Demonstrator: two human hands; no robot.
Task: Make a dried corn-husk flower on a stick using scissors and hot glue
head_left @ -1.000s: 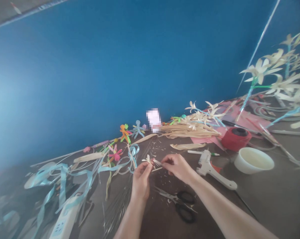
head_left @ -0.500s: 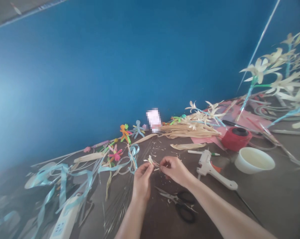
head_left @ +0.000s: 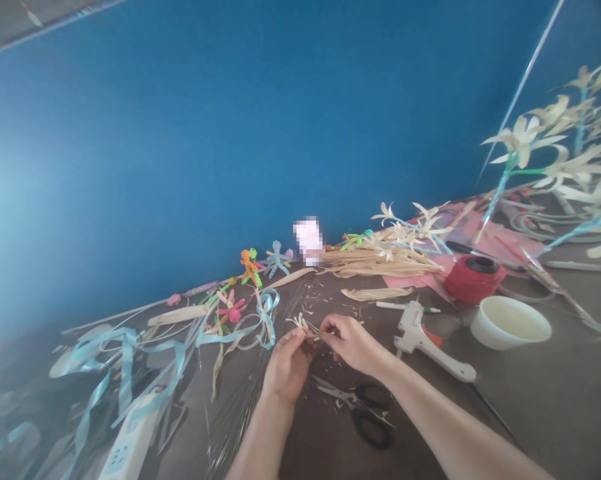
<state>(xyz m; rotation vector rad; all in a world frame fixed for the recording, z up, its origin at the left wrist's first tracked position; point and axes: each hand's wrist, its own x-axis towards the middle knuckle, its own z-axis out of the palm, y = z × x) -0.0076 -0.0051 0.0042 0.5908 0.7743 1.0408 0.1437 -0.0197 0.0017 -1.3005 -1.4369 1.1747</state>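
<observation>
At the lower centre of the frame, your left hand (head_left: 285,369) is pinching the base of the small white flower (head_left: 300,323) between thumb and fingers. The flower is sitting just above those fingertips, its petals fanning toward the upper left and its long axis running from there down toward the lower right. So the left hand is lying nearer, and the petal end is pointing away from your right hand (head_left: 353,343). That hand is reaching in from the right, its thumb and forefinger resting close together just beside the flower's lower end; I cannot tell whether they are clamping anything.

Compared with half a second ago, your left hand is turning so that more of its curled fingers are showing beneath the flower, and the petals are looking thinner. The scissors (head_left: 351,400) and, further right, the glue gun (head_left: 409,332) are staying put.
</observation>
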